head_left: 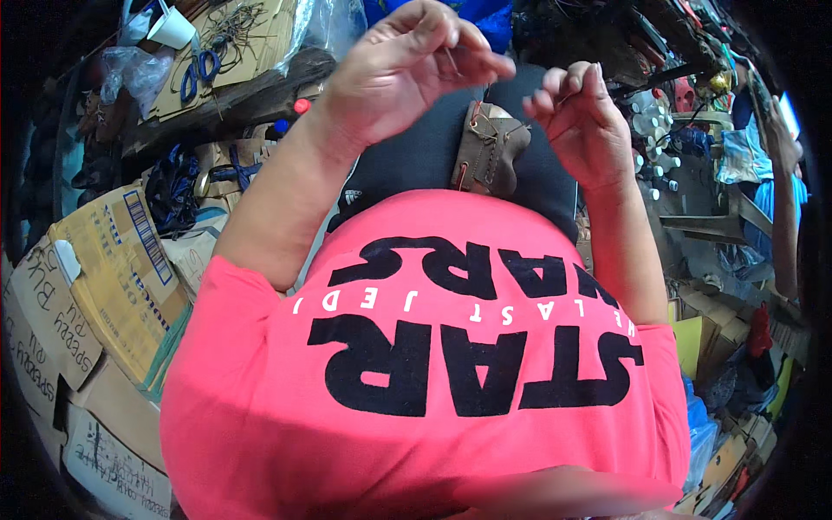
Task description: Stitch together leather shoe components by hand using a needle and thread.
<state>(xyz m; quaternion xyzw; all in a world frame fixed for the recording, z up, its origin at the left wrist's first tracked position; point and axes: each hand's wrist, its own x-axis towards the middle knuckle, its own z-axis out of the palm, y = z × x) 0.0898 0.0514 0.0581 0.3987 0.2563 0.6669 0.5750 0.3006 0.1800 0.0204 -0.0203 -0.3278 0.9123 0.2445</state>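
Observation:
On my lap, between my dark-trousered thighs, rests a brown stitched leather piece [498,160] that looks like a shoe upper, with loose thread at its far end and an orange-red thread along its left edge. My left hand [416,74] is raised above and left of it, fingers curled in a pinch. A thin sliver, perhaps a needle or thread, shows by those fingertips. To the right of the leather, my right hand [585,121] is also raised, thumb and fingers pressed together; what they pinch is too fine to name. Neither hand touches the leather.
Blue-handled scissors [201,76] and a tangle of dark strands [232,35] lie on cardboard at the upper left, near a white cup [172,29]. Cardboard boxes [113,269] are stacked at left. Several small bottles [650,130] stand at right.

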